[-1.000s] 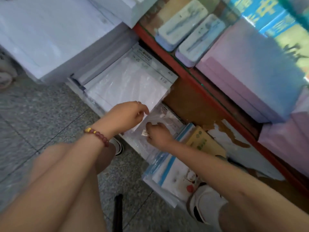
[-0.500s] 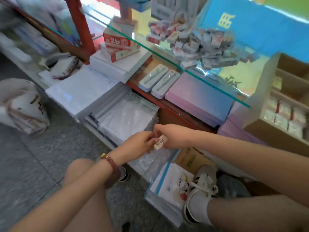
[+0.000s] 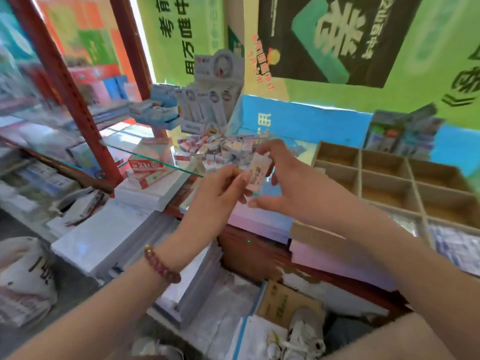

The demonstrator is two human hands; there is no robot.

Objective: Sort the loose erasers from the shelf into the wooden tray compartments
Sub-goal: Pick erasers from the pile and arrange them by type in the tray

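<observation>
One wrapped eraser is held in the air between both hands, in front of the pile of erasers on the glass shelf. The left hand pinches its lower edge while the right hand curls round its top and far side, both closed on it. The step looks like checking a picked piece. The wooden tray stands just to the right, its nearer compartments bare; next, one hand must let go and the other carry it over a compartment.
</observation>
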